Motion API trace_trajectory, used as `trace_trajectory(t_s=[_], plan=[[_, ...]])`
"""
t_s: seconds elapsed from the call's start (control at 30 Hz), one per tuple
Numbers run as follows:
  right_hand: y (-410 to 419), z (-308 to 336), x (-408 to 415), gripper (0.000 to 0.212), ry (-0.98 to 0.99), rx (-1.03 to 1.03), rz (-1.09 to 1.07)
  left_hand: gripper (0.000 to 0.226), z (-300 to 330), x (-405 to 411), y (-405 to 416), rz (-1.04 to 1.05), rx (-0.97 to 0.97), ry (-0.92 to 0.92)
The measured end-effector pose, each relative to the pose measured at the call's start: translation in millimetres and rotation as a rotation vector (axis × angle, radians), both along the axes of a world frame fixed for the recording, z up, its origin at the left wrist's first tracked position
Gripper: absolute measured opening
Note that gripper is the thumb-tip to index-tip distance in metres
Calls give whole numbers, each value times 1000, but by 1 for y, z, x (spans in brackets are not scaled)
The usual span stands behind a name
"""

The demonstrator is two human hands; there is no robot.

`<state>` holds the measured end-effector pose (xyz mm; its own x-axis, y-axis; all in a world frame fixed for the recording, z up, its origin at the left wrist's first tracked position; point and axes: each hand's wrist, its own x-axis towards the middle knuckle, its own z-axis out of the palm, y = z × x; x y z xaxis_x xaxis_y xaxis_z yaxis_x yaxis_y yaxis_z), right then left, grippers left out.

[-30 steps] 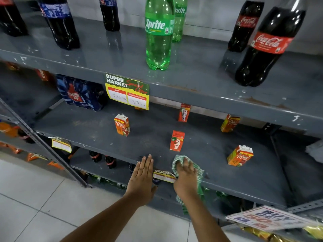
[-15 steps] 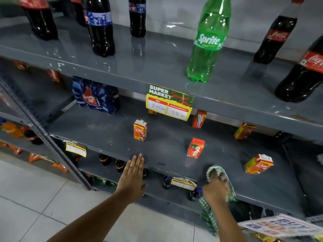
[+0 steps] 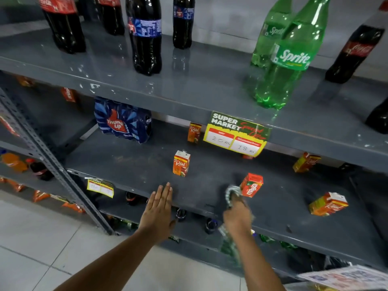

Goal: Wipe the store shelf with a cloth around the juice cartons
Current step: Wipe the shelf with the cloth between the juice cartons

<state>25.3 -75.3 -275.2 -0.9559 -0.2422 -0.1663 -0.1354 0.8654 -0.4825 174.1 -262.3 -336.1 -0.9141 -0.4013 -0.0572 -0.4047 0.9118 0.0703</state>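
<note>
The grey middle shelf [image 3: 130, 162] holds several small juice cartons. A Real carton [image 3: 181, 163] stands near the middle and a red Maaza carton [image 3: 251, 185] stands to its right. Another Real carton [image 3: 328, 204] lies tilted at the right, and two more cartons [image 3: 194, 132] [image 3: 306, 162] stand at the back. My right hand [image 3: 237, 218] presses a green checked cloth [image 3: 231, 195] on the shelf just left of and in front of the Maaza carton; the hand is blurred. My left hand [image 3: 158, 213] rests flat, fingers straight, on the shelf's front edge below the Real carton.
The top shelf [image 3: 201, 80] carries cola bottles [image 3: 146, 34] and green Sprite bottles [image 3: 287, 57]. A Thums Up pack [image 3: 122, 120] sits at the middle shelf's left. A price sign [image 3: 237, 133] hangs from the upper shelf edge. An angled metal upright [image 3: 52, 164] stands left; tiled floor lies below.
My right hand has swept the cloth from the shelf's front edge inward to beside the Maaza carton. The camera view has shifted left. My left hand stays flat on the front edge.
</note>
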Motion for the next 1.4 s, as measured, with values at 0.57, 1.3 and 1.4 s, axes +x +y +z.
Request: trace_trajectory(t_s=[0.57,1.3,1.4], plan=[[-69,10,-41,63,63,130,216,99,3,24,-46,36,75,56],[-55,-32,13,56,137,175,265,98,10,56,-72,177,121,-32],[-152,-34,65,56,207,124,336,99,9,87,-136,246,82,12]])
